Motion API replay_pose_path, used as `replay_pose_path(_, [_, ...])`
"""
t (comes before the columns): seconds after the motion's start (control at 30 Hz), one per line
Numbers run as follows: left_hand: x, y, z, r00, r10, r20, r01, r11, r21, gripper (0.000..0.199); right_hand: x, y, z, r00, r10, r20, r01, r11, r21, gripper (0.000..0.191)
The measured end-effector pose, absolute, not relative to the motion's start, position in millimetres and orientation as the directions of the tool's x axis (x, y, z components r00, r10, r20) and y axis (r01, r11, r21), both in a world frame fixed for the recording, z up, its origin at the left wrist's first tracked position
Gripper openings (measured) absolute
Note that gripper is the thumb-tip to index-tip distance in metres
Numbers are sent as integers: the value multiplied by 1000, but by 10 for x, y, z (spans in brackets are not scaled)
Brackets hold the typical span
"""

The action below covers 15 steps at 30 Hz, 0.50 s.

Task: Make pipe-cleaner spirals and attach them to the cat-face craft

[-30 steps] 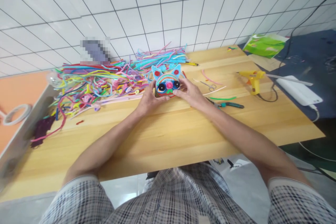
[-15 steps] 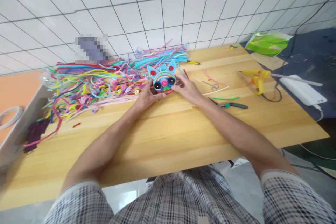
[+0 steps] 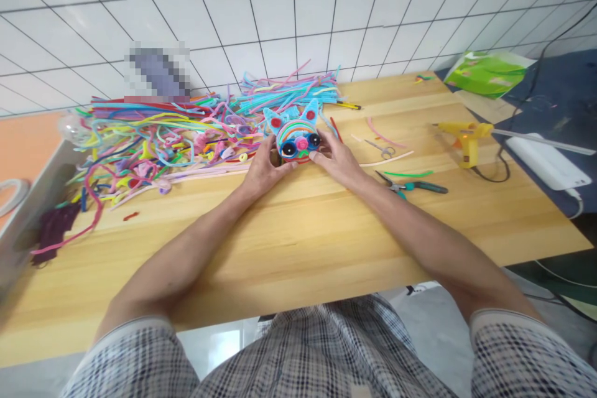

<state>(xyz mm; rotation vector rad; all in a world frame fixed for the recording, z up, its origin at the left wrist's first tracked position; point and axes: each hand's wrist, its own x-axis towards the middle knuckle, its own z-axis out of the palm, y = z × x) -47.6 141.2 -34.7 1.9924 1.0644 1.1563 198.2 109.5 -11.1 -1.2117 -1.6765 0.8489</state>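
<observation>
Between my two hands, near the middle of the wooden table [image 3: 298, 249], is a blue pipe-cleaner animal head [image 3: 298, 135]. It has pointed ears with red centres, big dark eyes, a pink nose and coloured bands across the forehead. My left hand [image 3: 267, 169] grips its left side, thumb along the lower front. On the other side my right hand [image 3: 336, 158] holds it with the thumb near the right eye. The fingers behind the head are partly hidden.
Loose pipe cleaners [image 3: 158, 143] are heaped at the left, with a blue bundle [image 3: 289, 96] behind. Pliers [image 3: 415, 186], scissors [image 3: 383, 149] and a green pipe cleaner [image 3: 409, 173] lie at the right. Beyond them stand a yellow glue gun [image 3: 466, 137] and a green packet [image 3: 487, 74].
The view has shifted slightly. Both hands still hold the animal head, which has tilted a little, its right side higher.
</observation>
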Motion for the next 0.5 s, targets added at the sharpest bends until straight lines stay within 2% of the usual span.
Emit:
replay_pose_path(0.27, [-430, 1359, -256, 307, 856, 416, 286, -500, 818, 94, 1981, 1096, -134, -154, 954, 256, 359, 295, -885, 78])
replay_pose_path(0.5, [-413, 1350, -223, 326, 862, 388, 279, -480, 832, 87, 1975, 1119, -166, -132, 952, 277, 365, 307, -879, 77])
